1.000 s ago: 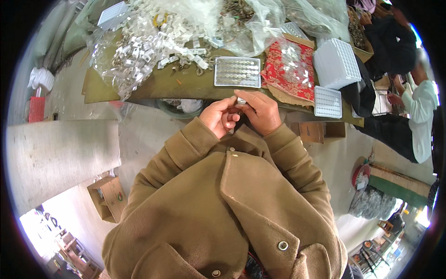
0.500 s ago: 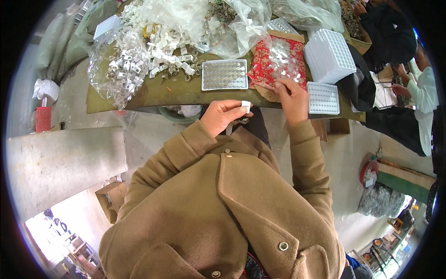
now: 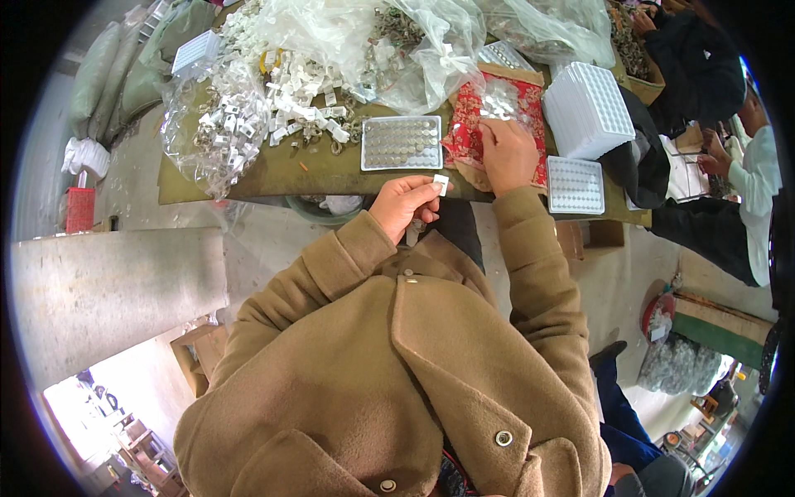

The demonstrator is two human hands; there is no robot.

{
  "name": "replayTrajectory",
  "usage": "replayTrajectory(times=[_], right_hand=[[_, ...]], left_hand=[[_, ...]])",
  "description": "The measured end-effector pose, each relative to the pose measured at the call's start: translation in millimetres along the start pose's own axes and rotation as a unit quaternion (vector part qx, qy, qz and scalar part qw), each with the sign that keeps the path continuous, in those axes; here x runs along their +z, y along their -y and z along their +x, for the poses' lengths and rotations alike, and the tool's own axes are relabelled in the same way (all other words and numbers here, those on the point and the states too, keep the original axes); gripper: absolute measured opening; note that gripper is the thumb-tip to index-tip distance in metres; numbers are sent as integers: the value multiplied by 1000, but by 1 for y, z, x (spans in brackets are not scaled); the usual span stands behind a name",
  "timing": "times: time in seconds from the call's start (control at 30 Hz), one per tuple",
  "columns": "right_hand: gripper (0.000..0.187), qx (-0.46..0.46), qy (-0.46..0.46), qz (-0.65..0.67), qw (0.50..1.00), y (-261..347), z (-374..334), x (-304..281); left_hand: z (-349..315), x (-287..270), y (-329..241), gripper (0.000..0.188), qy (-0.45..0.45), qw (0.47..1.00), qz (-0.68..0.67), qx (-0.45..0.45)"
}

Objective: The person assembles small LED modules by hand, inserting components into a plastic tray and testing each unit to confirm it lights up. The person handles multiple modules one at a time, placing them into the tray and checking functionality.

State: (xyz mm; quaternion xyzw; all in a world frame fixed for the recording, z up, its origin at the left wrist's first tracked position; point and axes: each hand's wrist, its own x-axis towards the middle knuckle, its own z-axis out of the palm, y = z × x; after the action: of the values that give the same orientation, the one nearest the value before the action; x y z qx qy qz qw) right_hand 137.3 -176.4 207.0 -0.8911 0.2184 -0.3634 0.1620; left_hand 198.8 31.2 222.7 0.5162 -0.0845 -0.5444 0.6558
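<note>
Near the table's front edge my left hand (image 3: 404,205) is closed, pinching a small white plastic piece (image 3: 441,184) between thumb and forefinger. My right hand (image 3: 508,156) reaches over a red patterned cloth (image 3: 530,108), its fingers drawn together at small clear and white flat pieces (image 3: 499,99). Whatever its fingertips hold, if anything, is hidden. Between the hands, farther in, lies a white tray (image 3: 402,166) filled with rows of round silvery parts. Another white tray (image 3: 575,207), with rows of small round spots, sits right of the cloth.
White plastic pieces (image 3: 310,87) are heaped on the left of the green table (image 3: 273,178), beside a clear bag (image 3: 228,124) of similar parts. A tall stack of white trays (image 3: 584,112) stands at the right. Another person (image 3: 754,182) is at the far right.
My right hand has moved slightly left and farther over the cloth, its fingers now among the small pieces. My left hand keeps its white piece, turned slightly. Dark-blue clothed legs now show lower right.
</note>
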Motion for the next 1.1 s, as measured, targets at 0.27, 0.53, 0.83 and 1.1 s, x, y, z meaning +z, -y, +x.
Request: replayTrajectory(times=[0.27, 0.53, 0.83, 1.1], right_hand=[[9, 344, 71, 526, 774, 14, -16, -20], [5, 6, 112, -4, 994, 10, -23, -17], [7, 37, 90, 143, 985, 2, -21, -15], [13, 344, 89, 597, 720, -4, -18, -33]], left_hand=[[12, -2, -8, 35, 22, 992, -119, -27], [23, 1, -1, 29, 25, 989, -138, -39], [32, 13, 1, 25, -36, 990, -132, -39], [44, 35, -1, 21, -35, 983, -182, -9]])
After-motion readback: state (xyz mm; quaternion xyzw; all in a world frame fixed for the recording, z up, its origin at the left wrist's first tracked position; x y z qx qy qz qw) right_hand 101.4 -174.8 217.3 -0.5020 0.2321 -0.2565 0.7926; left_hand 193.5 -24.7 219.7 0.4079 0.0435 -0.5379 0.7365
